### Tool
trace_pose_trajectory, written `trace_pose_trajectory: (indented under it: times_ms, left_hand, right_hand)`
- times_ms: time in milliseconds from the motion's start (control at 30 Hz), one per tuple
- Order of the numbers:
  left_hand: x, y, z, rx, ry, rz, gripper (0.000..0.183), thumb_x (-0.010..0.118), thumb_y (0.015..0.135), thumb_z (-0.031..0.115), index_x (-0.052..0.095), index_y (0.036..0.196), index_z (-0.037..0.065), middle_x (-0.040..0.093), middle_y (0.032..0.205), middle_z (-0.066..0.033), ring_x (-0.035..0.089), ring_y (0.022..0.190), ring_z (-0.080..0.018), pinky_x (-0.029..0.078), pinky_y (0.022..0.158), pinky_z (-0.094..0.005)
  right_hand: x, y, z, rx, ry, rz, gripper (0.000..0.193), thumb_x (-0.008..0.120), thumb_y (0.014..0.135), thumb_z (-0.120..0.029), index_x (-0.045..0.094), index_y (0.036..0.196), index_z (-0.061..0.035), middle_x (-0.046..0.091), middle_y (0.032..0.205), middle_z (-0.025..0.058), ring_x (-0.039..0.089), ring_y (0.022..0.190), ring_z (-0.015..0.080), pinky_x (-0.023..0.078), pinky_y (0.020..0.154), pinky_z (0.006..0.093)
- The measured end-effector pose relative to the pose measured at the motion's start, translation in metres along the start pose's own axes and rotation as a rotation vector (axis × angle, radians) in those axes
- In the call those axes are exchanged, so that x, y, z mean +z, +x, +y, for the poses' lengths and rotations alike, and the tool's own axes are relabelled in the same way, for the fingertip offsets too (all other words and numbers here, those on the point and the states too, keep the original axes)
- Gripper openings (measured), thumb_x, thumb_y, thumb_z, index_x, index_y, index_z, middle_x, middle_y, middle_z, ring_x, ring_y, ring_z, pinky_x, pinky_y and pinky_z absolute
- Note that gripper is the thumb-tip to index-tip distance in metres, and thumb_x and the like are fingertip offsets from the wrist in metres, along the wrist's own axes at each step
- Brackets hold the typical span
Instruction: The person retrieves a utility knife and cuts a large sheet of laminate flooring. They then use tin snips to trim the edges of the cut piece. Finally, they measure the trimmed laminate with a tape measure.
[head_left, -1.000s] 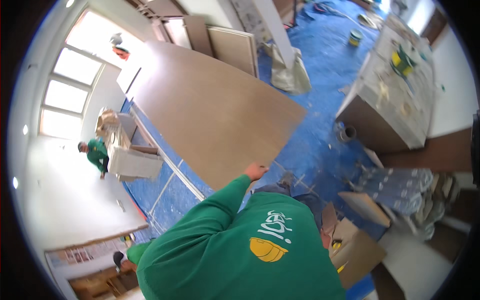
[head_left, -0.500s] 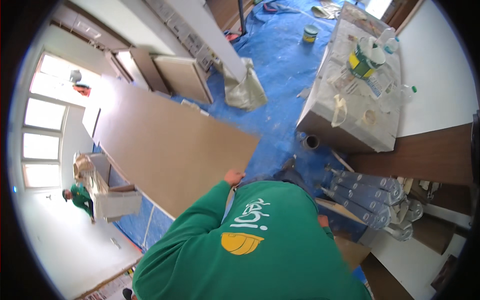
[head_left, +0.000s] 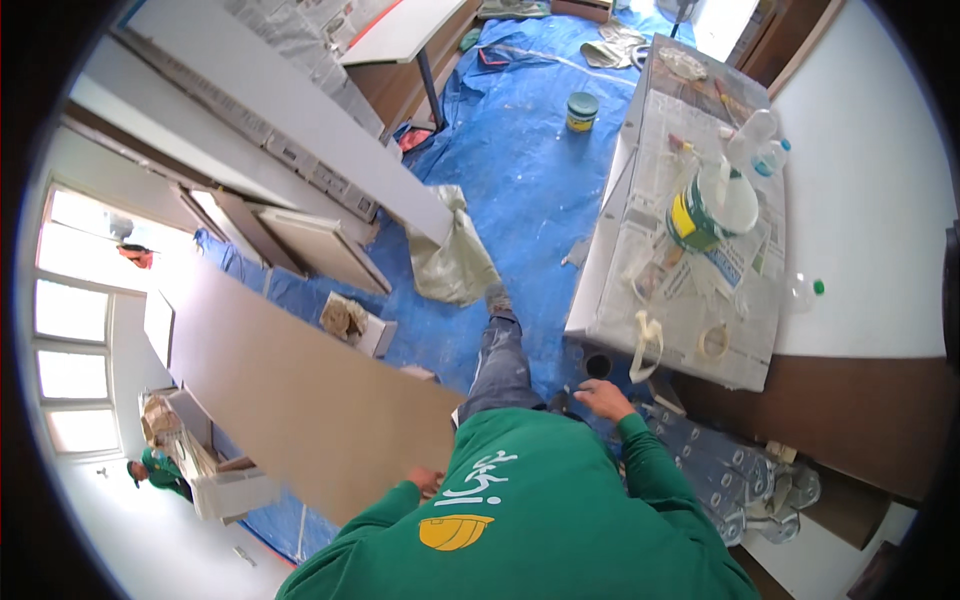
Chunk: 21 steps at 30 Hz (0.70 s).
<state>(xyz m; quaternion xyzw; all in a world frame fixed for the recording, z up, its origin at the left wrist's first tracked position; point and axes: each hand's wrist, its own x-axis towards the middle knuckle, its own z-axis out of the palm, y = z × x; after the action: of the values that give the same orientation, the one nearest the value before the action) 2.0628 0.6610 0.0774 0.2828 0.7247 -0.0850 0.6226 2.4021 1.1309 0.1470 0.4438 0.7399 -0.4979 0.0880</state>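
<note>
A long brown panel reaches from the window side to my left side. My left hand is at its near end, fingers closed on the edge, partly hidden by my sleeve. My right hand is held out in front on the right, with nothing visible in it and its fingers loosely apart. Just beyond the right hand stands a dark, round-mouthed tube, near the corner of a covered counter. My legs show ahead, one foot stretched forward on a blue sheet.
A paint bucket and plastic bottles stand on the counter. Bundled grey metal pieces lie to the right. A pillar meets crumpled sheeting. Another tub sits ahead. Another person is at far left.
My left hand and the panel's near end have shifted left and lower in view. My right hand has come up and forward from beside my body. One leg now reaches farther forward.
</note>
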Motion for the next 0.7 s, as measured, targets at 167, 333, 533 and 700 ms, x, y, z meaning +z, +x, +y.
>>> trace_pose_trajectory:
  times_ms: [167, 333, 533, 700]
  left_hand:
    - [-0.11, 0.075, 0.044, 0.091, 0.297, 0.124, 0.038, 0.069, 0.09, 0.036, 0.075, 0.123, 0.02, 0.072, 0.124, -0.0179, 0.07, 0.111, -0.0403, 0.057, 0.093, -0.0491]
    - [-0.302, 0.082, 0.138, -0.095, -0.892, 0.392, 0.027, 0.074, 0.092, 0.026, 0.077, 0.109, 0.005, 0.077, 0.094, -0.0113, 0.072, 0.08, -0.0199, 0.055, 0.07, -0.0335]
    - [-0.57, 0.025, 0.327, 0.272, -0.759, 0.433, 0.03, 0.074, 0.095, 0.023, 0.075, 0.115, 0.0, 0.075, 0.097, -0.0061, 0.065, 0.087, -0.0127, 0.053, 0.079, -0.0288]
    - [-0.768, -0.111, 0.624, 1.294, -0.359, 0.64, 0.025, 0.071, 0.093, 0.013, 0.074, 0.116, 0.002, 0.075, 0.106, -0.01, 0.07, 0.104, -0.0222, 0.054, 0.091, -0.0351]
  right_hand:
    - [-0.031, 0.131, -0.102, 0.067, 0.21, -0.13, 0.049, 0.07, 0.096, -0.04, 0.07, 0.128, -0.0026, 0.077, 0.102, 0.0191, 0.075, 0.093, 0.0266, 0.057, 0.083, 0.0376]
    - [-0.06, 0.243, -0.138, 0.093, 0.135, -0.13, 0.048, 0.069, 0.095, -0.041, 0.072, 0.123, -0.0021, 0.077, 0.104, 0.0182, 0.074, 0.095, 0.0305, 0.056, 0.087, 0.0414]
    - [-0.153, 0.338, -0.203, 0.334, 0.447, 0.093, 0.038, 0.066, 0.094, -0.036, 0.077, 0.108, -0.0019, 0.076, 0.109, 0.0183, 0.072, 0.1, 0.0369, 0.055, 0.09, 0.0435]
    - [-0.193, 0.404, -0.105, 0.3, 0.381, 0.563, 0.034, 0.067, 0.091, -0.033, 0.078, 0.098, -0.0014, 0.077, 0.092, 0.019, 0.075, 0.084, 0.0343, 0.058, 0.081, 0.0449]
